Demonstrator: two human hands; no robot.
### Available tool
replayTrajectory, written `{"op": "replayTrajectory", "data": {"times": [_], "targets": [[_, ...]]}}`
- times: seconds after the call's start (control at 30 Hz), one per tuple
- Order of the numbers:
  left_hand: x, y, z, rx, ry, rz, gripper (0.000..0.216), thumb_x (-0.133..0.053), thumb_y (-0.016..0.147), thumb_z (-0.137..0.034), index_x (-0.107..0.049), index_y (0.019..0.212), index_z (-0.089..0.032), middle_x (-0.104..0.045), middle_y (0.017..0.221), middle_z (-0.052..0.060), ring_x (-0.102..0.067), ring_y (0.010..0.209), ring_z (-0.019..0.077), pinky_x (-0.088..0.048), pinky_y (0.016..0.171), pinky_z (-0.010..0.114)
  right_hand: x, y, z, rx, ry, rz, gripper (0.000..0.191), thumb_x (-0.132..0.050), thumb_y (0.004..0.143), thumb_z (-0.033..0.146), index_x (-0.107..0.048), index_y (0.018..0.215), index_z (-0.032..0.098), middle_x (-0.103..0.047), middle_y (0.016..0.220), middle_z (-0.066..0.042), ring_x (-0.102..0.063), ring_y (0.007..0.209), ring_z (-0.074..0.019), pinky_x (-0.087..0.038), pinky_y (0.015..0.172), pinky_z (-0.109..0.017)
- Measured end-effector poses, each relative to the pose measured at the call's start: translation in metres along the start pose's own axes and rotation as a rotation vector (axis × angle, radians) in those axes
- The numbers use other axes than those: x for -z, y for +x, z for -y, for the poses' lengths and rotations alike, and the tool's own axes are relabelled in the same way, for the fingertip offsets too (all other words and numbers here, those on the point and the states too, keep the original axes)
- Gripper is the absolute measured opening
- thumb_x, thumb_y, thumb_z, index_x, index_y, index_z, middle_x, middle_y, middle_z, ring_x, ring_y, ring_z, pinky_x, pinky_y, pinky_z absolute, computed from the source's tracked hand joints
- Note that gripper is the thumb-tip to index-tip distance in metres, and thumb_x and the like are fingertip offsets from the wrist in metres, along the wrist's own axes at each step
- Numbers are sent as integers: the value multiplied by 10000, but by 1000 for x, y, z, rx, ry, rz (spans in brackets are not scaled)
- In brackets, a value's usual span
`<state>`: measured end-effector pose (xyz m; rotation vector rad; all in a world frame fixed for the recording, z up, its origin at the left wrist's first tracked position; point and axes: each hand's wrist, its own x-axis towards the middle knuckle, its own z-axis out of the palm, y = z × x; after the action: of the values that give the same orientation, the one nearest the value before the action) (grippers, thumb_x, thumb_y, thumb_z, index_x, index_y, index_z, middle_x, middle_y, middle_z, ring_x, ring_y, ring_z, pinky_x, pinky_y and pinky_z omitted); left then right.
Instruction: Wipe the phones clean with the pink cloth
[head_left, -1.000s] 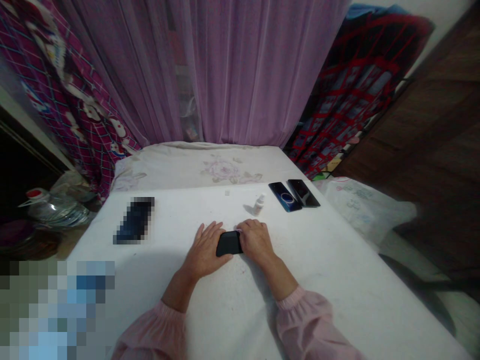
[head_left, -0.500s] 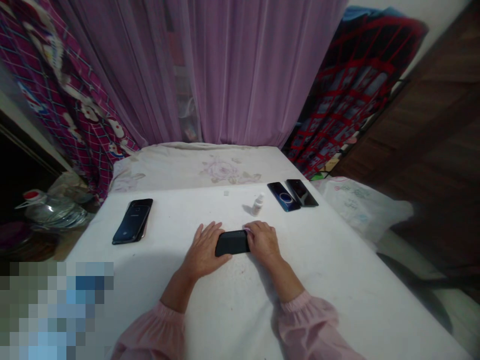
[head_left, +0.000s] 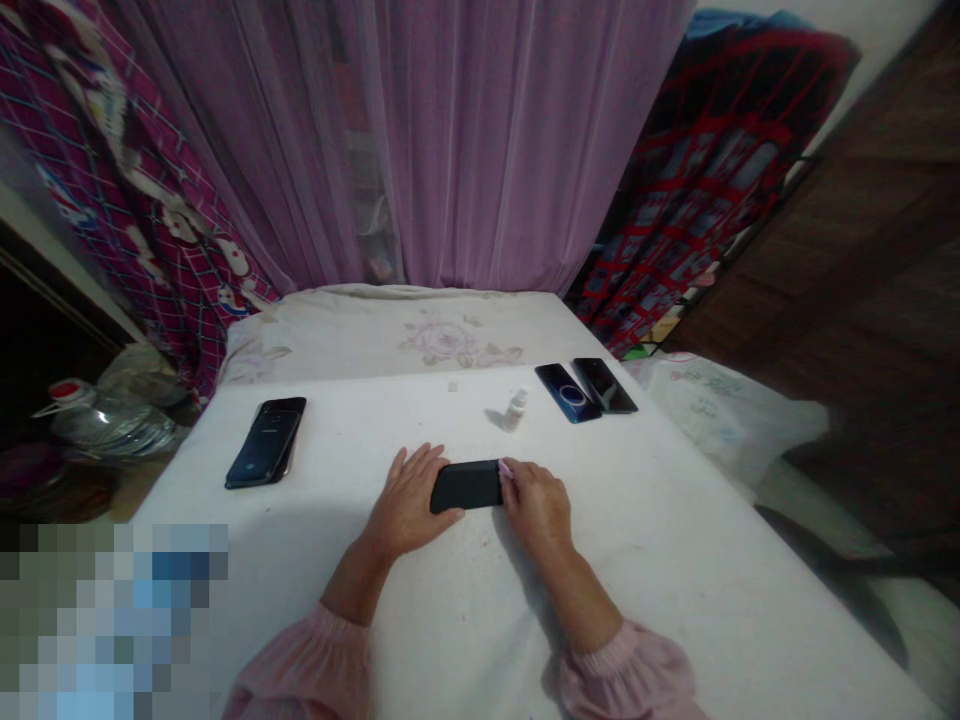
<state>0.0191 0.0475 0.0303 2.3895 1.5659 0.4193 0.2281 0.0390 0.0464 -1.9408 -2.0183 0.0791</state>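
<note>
A black phone [head_left: 466,485] lies crosswise on the white-covered table, its dark face up. My left hand [head_left: 409,505] grips its left end between thumb and forefinger, the other fingers resting on the cover. Pinched in my right hand [head_left: 538,507] is a small pale pink cloth [head_left: 506,468], held against the phone's right end. Most of the cloth is hidden by my fingers. Just beyond the phone stands a small white spray bottle [head_left: 516,410].
Several dark phones [head_left: 266,443] lie stacked at the left. A blue-backed phone [head_left: 568,393] and a black phone [head_left: 604,385] rest side by side at the right. A tiny pale square [head_left: 452,387] lies near the back. Purple curtains [head_left: 480,150] hang behind the table.
My right hand has slid a little to the right along the phone, uncovering more of its face and of the pink cloth. My left hand and the phone have stayed put.
</note>
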Motion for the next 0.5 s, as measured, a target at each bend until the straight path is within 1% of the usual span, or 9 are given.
{"op": "replayTrajectory", "data": {"times": [0.13,0.23,0.33,0.5], "targets": [[0,0,-1,6,0,-13,560,-666,790,-440,-513,1273,-202,-464,1490,128,-340,1427,309,-165,1194,564,0,-16,-6,37,18,-34,249,-530,920,204,-710,1092,220,-737,992,-55,-641,867,-196,-368,749,-301],[-1,-1,0,1,-4,-8,558,-651,801,-443,-508,1282,-199,-461,1492,129,-332,1431,309,-148,1194,566,0,-21,-8,42,40,-56,239,-537,915,202,-719,1069,220,-743,990,-47,-644,853,-195,-371,744,-298],[-2,-1,1,-13,-9,-7,563,-628,819,-438,-489,1309,-200,-457,1495,131,-322,1435,305,-128,1194,564,-3,-11,-5,19,54,-53,229,-551,910,205,-723,1061,217,-745,998,-45,-643,872,-201,-372,759,-297],[-1,-1,-1,-9,-12,2,568,-627,820,-431,-480,1310,-185,-455,1494,144,-325,1434,306,-126,1193,564,-6,16,5,-15,60,-30,224,-544,926,217,-723,1060,212,-742,1020,-55,-639,907,-199,-368,778,-288]]}}
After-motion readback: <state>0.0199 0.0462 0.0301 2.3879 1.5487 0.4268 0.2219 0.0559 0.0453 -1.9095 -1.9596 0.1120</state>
